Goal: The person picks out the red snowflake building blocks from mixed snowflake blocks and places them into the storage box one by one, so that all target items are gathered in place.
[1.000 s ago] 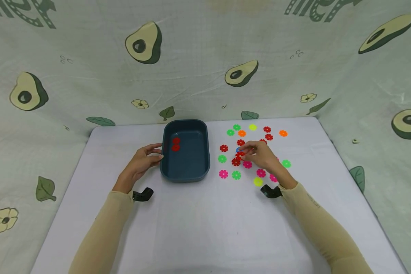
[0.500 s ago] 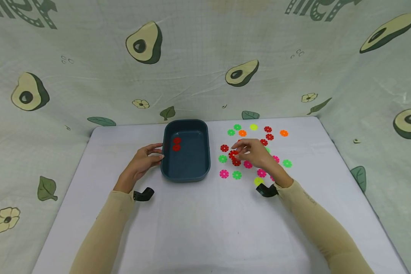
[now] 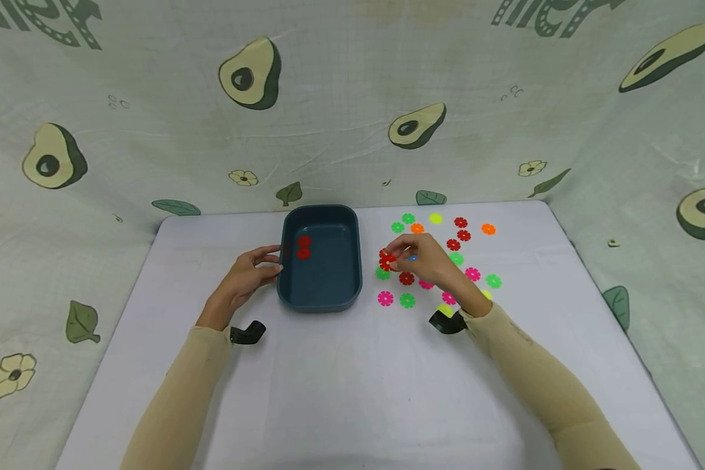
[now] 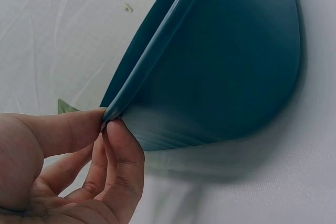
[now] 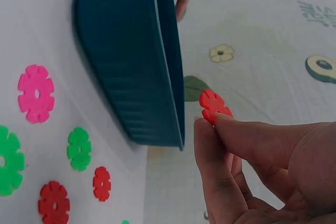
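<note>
A dark blue rectangular tub (image 3: 320, 287) stands left of the table's middle, with two red notched discs (image 3: 303, 247) lying inside it. My left hand (image 3: 243, 279) pinches the tub's left rim between thumb and fingers, as the left wrist view shows close up. In my right hand (image 3: 425, 260), thumb and forefinger pinch a red flower-shaped notched disc (image 5: 212, 103). That hand is raised above the scattered discs, right of the tub. Below it lie a green disc (image 5: 79, 149) and a smaller-looking red disc (image 5: 102, 183) on the white table.
Several pink, green, red, orange and yellow notched discs lie spread to the right of the tub, among them a pink disc (image 3: 385, 298) and an orange disc (image 3: 488, 229). A cloth with avocado prints (image 3: 329, 150) hangs behind the white table (image 3: 341, 391).
My right hand has moved left and slightly up toward the tub, carrying the red disc and uncovering a blue one. My left hand stays on the rim.
</note>
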Motion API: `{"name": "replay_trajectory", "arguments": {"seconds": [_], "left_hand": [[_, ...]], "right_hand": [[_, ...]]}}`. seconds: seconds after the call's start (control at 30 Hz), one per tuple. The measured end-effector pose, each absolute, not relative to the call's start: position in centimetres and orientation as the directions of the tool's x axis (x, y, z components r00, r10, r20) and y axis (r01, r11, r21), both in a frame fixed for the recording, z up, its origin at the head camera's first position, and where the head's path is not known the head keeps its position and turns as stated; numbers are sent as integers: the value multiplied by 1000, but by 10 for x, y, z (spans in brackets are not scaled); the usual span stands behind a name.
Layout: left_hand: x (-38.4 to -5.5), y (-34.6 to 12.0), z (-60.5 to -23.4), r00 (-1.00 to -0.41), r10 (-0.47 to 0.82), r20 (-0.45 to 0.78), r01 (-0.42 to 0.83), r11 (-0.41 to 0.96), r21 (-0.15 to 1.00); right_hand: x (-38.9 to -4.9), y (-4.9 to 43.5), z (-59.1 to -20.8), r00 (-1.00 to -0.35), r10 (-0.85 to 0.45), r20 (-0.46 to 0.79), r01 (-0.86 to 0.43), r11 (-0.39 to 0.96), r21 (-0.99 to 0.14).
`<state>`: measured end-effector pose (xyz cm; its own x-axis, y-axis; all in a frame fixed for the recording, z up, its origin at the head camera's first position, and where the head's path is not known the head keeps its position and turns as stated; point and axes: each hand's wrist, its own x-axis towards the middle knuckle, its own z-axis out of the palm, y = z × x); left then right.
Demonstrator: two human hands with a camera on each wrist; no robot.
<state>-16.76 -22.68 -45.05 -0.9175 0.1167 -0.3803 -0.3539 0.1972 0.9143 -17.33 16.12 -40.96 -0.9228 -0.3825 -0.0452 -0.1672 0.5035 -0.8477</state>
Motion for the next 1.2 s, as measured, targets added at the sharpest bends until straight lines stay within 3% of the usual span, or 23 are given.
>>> {"name": "replay_trajectory", "arguments": {"seconds": [1.2], "left_hand": [[-169, -228, -453, -922, 118, -369, -348, 168, 922]], "right_hand": [[-206, 68, -402, -847, -529, -41, -250, 466, -849]]}}
